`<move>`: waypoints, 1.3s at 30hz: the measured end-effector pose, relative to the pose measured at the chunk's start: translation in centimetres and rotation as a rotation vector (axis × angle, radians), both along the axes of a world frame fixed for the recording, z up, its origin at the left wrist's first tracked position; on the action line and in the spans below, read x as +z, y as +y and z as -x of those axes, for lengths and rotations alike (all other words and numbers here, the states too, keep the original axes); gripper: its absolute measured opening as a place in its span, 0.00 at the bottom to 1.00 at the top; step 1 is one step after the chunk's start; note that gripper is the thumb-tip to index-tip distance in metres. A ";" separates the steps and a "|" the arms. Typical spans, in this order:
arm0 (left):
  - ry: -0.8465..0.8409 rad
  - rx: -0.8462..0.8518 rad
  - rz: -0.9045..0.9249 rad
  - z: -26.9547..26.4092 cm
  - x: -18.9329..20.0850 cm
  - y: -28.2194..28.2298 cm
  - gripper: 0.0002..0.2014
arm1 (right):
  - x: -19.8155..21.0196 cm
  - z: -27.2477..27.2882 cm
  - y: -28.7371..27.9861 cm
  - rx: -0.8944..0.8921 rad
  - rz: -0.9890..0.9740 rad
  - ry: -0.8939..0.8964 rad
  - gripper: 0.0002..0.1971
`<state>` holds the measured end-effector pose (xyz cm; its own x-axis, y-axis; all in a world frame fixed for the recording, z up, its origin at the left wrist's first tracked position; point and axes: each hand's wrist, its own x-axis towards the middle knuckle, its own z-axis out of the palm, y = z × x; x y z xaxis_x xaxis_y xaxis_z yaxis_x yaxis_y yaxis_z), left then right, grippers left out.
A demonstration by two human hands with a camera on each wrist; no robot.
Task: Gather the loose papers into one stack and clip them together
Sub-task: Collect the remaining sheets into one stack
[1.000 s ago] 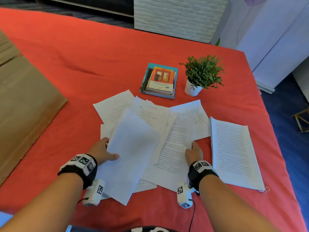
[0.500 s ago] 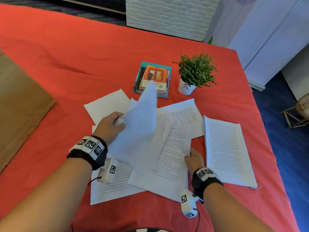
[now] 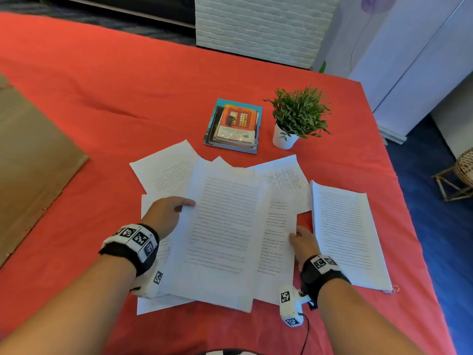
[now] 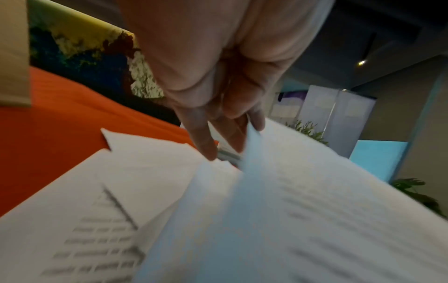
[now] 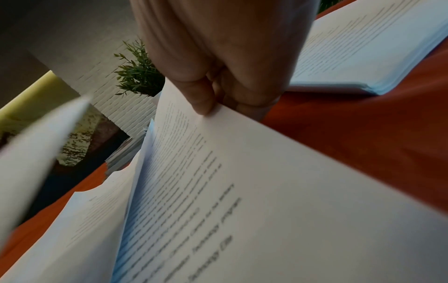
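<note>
On the far left of the red cloth (image 3: pixel 128 98) we see a brown cardboard sheet (image 3: pixel 30 162). We use the plant (image 3: pixel 298 116) in its white pot as our marker. The loose papers (image 3: pixel 166 170) lie spread out in front of the plant and to its left.

Our left hand (image 3: pixel 166 213) is at the left edge of the pile. Its thumb and fingers pinch the side of 1 printed sheet (image 3: pixel 222 226), which is lifted over the other papers. In the left wrist view the fingers (image 4: pixel 206 141) point down and the sheet's edge sits between them.

The books (image 3: pixel 234 125) lie just left of the plant.

Our right hand (image 3: pixel 303 240) is in front of the plant, at the right edge of the pile. Its thumb (image 5: pixel 198 95) presses on top of another page (image 3: pixel 277 239) and curled fingers grip it from below.

A thick neat stack (image 3: pixel 348 237) lies in front of the plant and to its right, beside our right hand. A small clip (image 3: pixel 395 288) shows at its near corner.
</note>
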<state>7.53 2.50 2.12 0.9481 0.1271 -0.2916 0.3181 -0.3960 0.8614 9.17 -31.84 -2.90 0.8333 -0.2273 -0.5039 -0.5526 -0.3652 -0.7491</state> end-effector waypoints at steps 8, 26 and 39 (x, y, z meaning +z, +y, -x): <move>0.176 0.053 -0.270 -0.6 -3.5 0.5 0.42 | -1.9 0.2 -0.7 0.031 -0.028 0.037 0.09; 0.238 -0.196 -0.332 2.6 -6.6 -7.8 0.32 | -0.3 0.7 5.5 0.168 -0.069 0.047 0.19; 0.405 -0.070 -0.739 0.4 -5.4 3.1 0.36 | -1.8 -0.6 0.7 -0.146 0.037 -0.005 0.15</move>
